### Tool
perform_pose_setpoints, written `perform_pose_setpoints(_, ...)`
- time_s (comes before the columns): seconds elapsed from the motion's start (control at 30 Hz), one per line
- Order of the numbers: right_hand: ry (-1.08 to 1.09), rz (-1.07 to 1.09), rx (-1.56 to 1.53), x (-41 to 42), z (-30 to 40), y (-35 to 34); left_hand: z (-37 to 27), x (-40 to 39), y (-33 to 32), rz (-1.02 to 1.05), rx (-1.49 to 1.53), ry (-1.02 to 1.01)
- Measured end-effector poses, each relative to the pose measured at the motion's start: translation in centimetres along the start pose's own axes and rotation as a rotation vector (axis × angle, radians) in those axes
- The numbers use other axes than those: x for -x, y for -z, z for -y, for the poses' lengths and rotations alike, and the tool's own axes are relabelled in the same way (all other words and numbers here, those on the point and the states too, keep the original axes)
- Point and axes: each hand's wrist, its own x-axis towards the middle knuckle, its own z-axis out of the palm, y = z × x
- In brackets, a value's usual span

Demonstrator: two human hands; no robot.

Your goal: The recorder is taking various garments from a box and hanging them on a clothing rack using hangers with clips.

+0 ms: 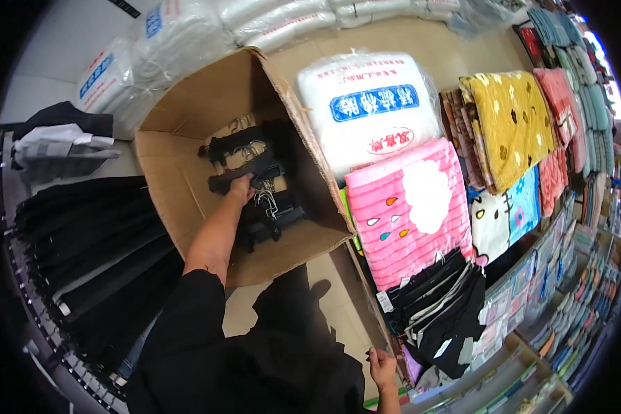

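Note:
A deep cardboard box (178, 160) stands open before me, with several black clip hangers (238, 145) with metal hooks lying in a heap at its bottom. My left hand (242, 187) reaches down inside, its fingers closed around a black hanger (222, 182) in the middle of the heap. Bare metal hooks (268, 199) stick up just beside that hand. My right hand (383, 368) hangs low at the right of my body, fingers curled. A small dark bit shows at its fingertips; whether the hand holds it is unclear.
Black trousers (103, 243) hang on a rack at left. Right of the box are a plastic-wrapped white quilt (367, 119), a folded pink blanket (388, 207), a yellow blanket (512, 129) and hanging black garments (445, 305). Wrapped white bundles (181, 41) lie behind, above tiled floor (341, 295).

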Motion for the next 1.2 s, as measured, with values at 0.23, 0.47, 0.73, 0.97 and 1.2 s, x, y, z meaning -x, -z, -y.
perform_pose_setpoints(0.23, -0.06, -0.065, -0.066, 0.2, 1.3, 1.0, -1.6, 2.4, -1.3, 0.114, 0.208, 0.181)
perform_pose_setpoints(0.47, 0.038, -0.03, -0.072, -1.4, 2.1, 2.2, -5.1, 5.4, 1.9, 0.399, 0.392, 0.104)
perform_pose_setpoints(0.73, 0.165, -0.139, -0.076, 0.1, -0.5, 6.6, -2.7, 20.2, 5.4, 0.323, 0.802, -0.291)
perform_pose_setpoints(0.97, 0.472, -0.209, -0.222, -1.1, -3.0, 13.8, 8.3, 51.0, 1.4, 0.343, 0.464, -0.944)
perform_pose_setpoints(1.2, 0.692, 0.326, -1.048, 2.0, -1.3, 22.9, 21.5, 67.7, -6.0, 0.749, -0.101, -1.241)
